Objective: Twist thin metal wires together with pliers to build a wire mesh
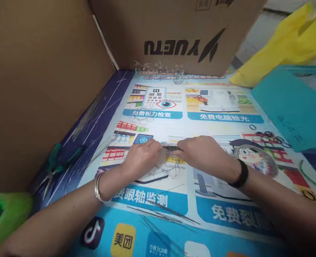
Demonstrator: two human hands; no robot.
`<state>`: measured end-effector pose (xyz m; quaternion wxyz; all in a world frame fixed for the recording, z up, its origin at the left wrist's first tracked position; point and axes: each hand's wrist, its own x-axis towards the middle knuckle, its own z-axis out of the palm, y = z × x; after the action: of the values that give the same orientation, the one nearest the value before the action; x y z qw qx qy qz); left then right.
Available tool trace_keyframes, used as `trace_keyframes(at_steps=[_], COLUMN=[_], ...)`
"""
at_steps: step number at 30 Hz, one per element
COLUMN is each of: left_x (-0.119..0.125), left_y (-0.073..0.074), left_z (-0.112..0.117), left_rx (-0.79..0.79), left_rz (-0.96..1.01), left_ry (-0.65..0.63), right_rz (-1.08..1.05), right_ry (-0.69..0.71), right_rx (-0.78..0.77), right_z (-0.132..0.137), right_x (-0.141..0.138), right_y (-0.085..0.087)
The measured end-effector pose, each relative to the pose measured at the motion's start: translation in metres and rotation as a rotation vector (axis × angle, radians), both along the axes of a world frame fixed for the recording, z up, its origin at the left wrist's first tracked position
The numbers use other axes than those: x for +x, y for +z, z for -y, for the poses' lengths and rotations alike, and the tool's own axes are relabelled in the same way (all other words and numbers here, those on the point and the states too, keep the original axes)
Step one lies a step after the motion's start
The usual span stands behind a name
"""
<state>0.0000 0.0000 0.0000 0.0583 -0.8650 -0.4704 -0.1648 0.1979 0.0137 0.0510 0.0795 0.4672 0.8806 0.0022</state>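
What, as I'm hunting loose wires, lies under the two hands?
Thin wire loops lie on the poster beneath the left hand and right hand, which pinch a small dark piece; anything under the palms is covered.

A small dark piece [172, 147], thin and roughly level, is pinched at its 2 ends between the left hand [142, 157] and right hand [200, 153], just above the middle of the printed poster [158, 207]. Tangled loops of thin wire [166, 172] lie on the poster directly beneath it.
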Motion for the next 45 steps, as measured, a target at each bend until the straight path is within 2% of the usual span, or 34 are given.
trace_keyframes(at_steps=[10,22,38,45], left_x=[0.001,0.0018,0.0043,0.0039], left_y=[0.0077,0.0041,0.005,0.0066], left_z=[0.0024,0.0009,-0.0013,-0.0012], left_rx=[0.12,0.046,0.093,0.067], left_rz=[-0.099,0.02,-0.046,-0.055], left_ry=[-0.004,0.012,-0.073,-0.085], right_rz=[0.014,-0.015,-0.014,-0.002], right_ry=[0.001,0.02,-0.001,-0.018], right_rx=[0.028,0.082,0.048,0.037], right_z=[0.0013,0.0017,0.0018,0.0008], right_x=[0.0066,0.0078,0.0051,0.0061], right_y=[-0.0016,-0.006,-0.0035,-0.0045])
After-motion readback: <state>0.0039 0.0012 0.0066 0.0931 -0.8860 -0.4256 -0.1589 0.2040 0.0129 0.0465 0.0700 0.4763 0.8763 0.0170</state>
